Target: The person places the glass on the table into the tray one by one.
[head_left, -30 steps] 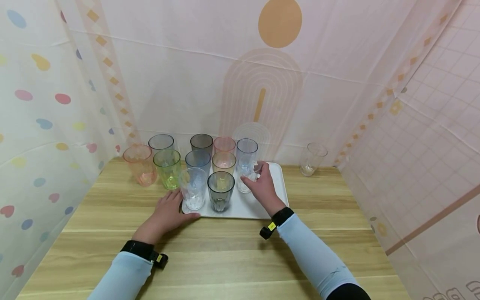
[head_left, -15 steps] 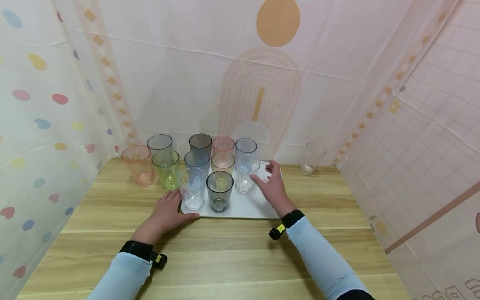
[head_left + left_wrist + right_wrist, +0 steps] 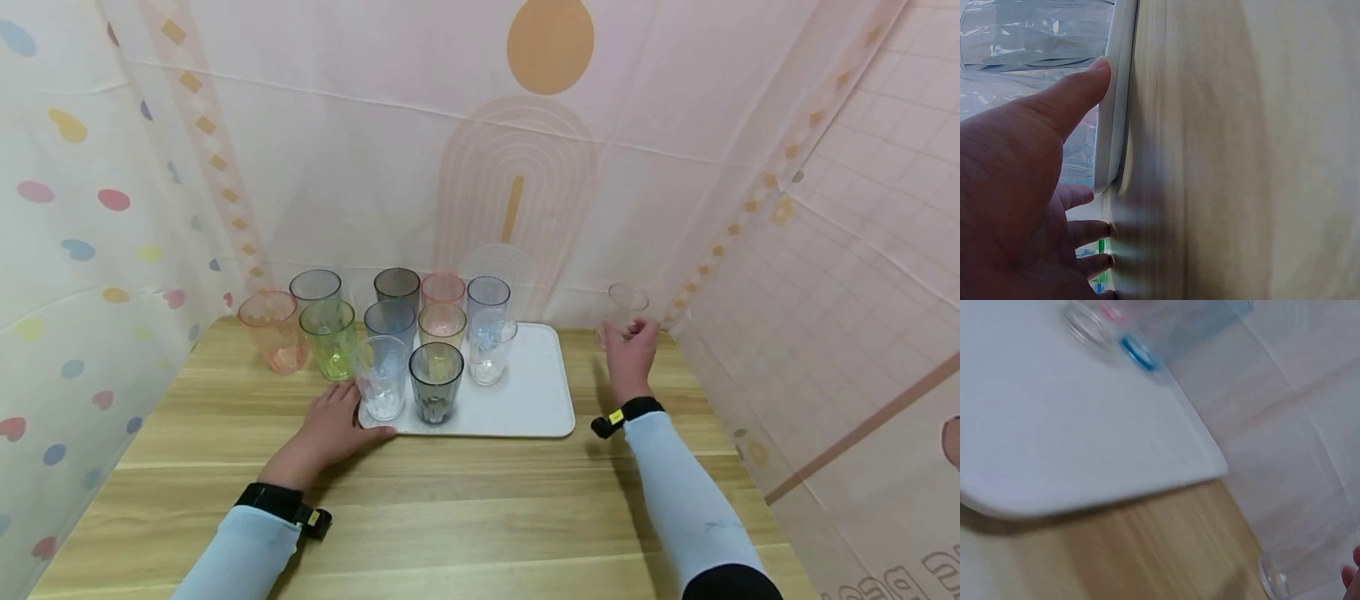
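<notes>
My left hand (image 3: 330,429) lies at the near left corner of a white tray (image 3: 525,417). Its thumb (image 3: 1079,90) rests along the tray's rim and the other fingers spread past the corner. My right hand (image 3: 632,362) is at a clear glass (image 3: 624,307) standing right of the tray by the back wall, thumb and fingers apart in front of it. Only fingertips of that hand show at the right wrist view's edge, near the glass base (image 3: 1274,578). On the tray stand several tumblers, among them a clear one (image 3: 381,379), a smoky grey one (image 3: 436,383) and another clear one (image 3: 491,354).
Left of the tray an orange glass (image 3: 273,337), a green glass (image 3: 328,342) and a grey-rimmed glass (image 3: 316,287) stand close together. Blue (image 3: 390,317), amber (image 3: 442,323) and pink (image 3: 442,287) glasses crowd the tray's back left. Patterned cloth walls (image 3: 345,183) enclose the wooden table (image 3: 480,508).
My right hand has let go of the clear glass on the tray and moved right to the lone clear glass. My left hand has stayed at the tray corner.
</notes>
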{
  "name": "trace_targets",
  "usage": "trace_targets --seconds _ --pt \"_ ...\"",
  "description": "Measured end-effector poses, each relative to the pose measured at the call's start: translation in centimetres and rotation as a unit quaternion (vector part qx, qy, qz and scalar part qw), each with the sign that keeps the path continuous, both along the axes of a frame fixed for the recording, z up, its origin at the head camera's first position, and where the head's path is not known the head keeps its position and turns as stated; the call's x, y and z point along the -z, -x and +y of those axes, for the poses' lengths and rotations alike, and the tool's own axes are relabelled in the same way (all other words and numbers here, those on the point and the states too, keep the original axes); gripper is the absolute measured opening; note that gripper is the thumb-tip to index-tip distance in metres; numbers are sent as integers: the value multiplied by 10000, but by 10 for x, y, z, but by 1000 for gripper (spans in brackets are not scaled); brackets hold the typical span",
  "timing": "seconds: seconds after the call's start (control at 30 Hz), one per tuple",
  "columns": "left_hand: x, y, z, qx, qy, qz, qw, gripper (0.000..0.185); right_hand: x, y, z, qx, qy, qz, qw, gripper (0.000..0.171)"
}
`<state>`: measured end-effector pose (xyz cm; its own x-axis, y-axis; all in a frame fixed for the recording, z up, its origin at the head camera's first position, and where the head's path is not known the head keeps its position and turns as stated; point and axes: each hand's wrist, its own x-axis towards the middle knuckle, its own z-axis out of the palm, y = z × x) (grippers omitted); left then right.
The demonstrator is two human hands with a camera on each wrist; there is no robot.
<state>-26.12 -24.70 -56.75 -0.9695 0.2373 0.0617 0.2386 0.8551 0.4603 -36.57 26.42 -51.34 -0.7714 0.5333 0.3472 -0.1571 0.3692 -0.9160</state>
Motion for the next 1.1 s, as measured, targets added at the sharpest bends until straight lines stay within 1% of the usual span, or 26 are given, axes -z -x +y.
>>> trace_targets --seconds 0.07,0.23,0.33,0.43,0.57,0.7,0.8,0.97,1.1 --pt "-1 -1 -1 -17 3 -29 10000 130 -2 10 7 120 -27 -119 9999 63" --pt "-7 -4 -1 -37 68 -47 10000 128 -4 32 14 318 -307 -579 9973 83" --pt "-10 -6 1 -4 105 -21 9999 128 -6 40 14 361 -317 -676 9966 92" --pt "-10 -5 1 -11 84 -25 10000 129 -10 42 13 267 -79 -745 9968 99" --pt "-8 -4 2 -31 113 -42 9999 127 -12 44 14 109 267 -805 9963 103" --pt "-17 -8 7 -57 234 -81 9997 122 -7 49 19 72 264 -859 9959 96" --pt "-23 -11 10 -62 250 -43 9997 120 -6 46 21 -26 224 -895 9957 90" --pt "-18 -12 10 -39 92 82 9999 122 -12 30 20 -362 233 -828 9956 88" --pt "-16 -11 9 -69 7 65 10000 123 -18 14 15 -567 162 -649 9961 88"
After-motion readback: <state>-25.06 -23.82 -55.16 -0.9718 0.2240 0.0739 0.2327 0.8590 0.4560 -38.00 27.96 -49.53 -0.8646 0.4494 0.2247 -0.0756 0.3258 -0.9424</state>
